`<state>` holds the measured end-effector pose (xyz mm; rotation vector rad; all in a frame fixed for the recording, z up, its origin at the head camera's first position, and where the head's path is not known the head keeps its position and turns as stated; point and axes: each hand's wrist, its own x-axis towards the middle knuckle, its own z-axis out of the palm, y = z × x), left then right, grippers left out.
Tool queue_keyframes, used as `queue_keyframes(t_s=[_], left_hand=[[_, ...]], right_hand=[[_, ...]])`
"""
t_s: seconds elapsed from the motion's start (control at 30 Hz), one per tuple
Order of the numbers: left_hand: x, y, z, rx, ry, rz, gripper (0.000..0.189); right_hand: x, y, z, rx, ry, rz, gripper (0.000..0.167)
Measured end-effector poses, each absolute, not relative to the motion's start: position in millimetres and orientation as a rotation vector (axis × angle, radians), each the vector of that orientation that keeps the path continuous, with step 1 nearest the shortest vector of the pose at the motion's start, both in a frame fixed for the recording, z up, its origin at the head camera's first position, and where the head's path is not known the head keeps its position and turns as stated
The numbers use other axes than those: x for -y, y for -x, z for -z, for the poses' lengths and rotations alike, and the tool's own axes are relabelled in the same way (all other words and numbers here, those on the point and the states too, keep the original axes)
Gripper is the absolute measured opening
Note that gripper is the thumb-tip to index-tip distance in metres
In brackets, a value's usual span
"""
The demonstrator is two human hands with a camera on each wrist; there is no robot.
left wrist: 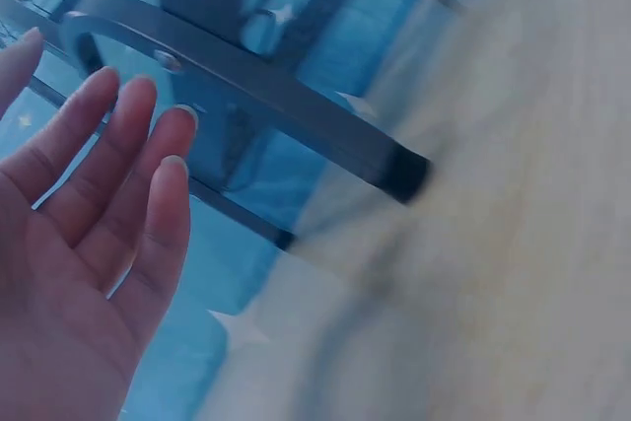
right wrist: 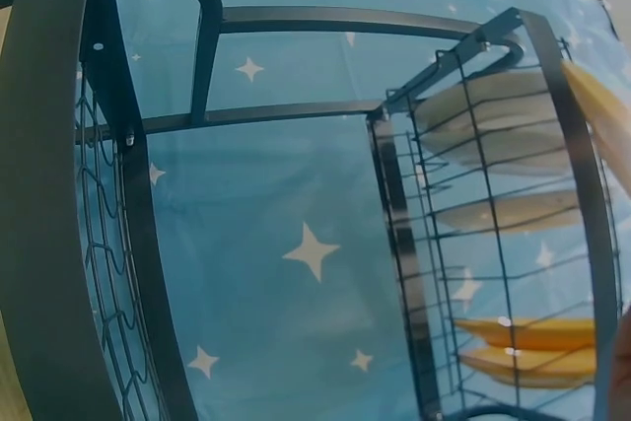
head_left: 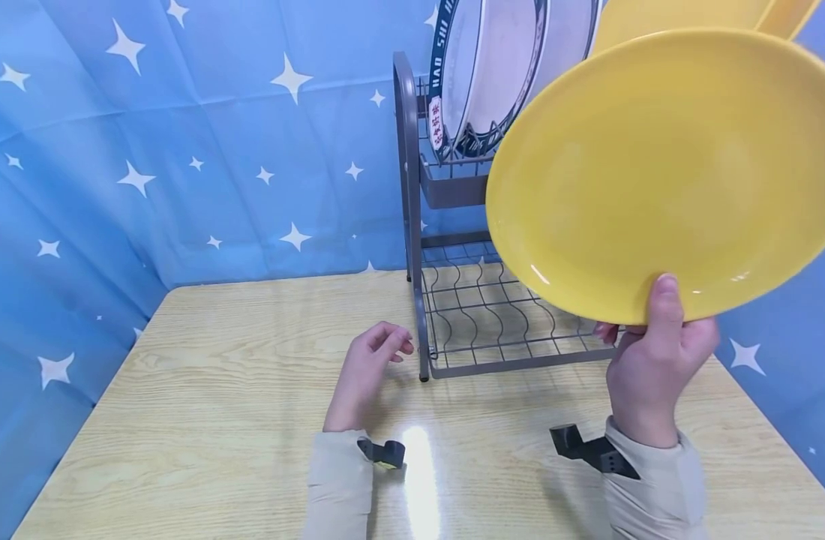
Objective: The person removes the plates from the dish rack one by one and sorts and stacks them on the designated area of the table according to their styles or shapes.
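My right hand [head_left: 655, 375] grips a yellow oval plate [head_left: 662, 165] by its lower edge, thumb on the front face and fingers behind. The plate is raised and tilted in front of a two-tier dark metal dish rack [head_left: 460, 193], hiding much of its right side. Close to the rack's left front leg is my left hand [head_left: 368, 364], its fingers loosely bent and holding nothing. In the left wrist view the left palm [left wrist: 69, 293] faces the camera beside the rack's foot [left wrist: 404, 175]. A yellow plate edge [right wrist: 603, 115] shows at right in the right wrist view.
Dark-rimmed white plates [head_left: 507, 67] stand in the upper tier, with more yellow dishware [head_left: 676, 15] behind the held plate. The lower wire shelf [head_left: 480, 304] sits just above the wooden table [head_left: 237, 390]. A blue star-patterned curtain [head_left: 203, 142] hangs behind and at both sides.
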<state>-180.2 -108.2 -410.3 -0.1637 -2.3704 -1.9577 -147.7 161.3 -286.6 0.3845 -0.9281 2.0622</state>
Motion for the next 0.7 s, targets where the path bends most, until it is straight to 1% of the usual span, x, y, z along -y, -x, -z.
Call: queue_keyframes(t_s=[0.17,0.43,0.57,0.7], left_hand=[[107,177,395,2.343,0.202,1.938,0.035],[104,165,369,2.337,0.293,1.885,0.035],[102,160,359,2.340,0.342,1.885,0.032],[100,154,351,2.382,0.361,1.857,0.035]], right_hand=[[-160,147,287,0.959,-0.354,-2.047,0.021],[-160,145,288,1.014,-0.317,-2.013,0.025],[-160,143,289,1.130,-0.271,-1.951,0.023],[-160,141,292,1.279,-0.290,-1.902,0.021]])
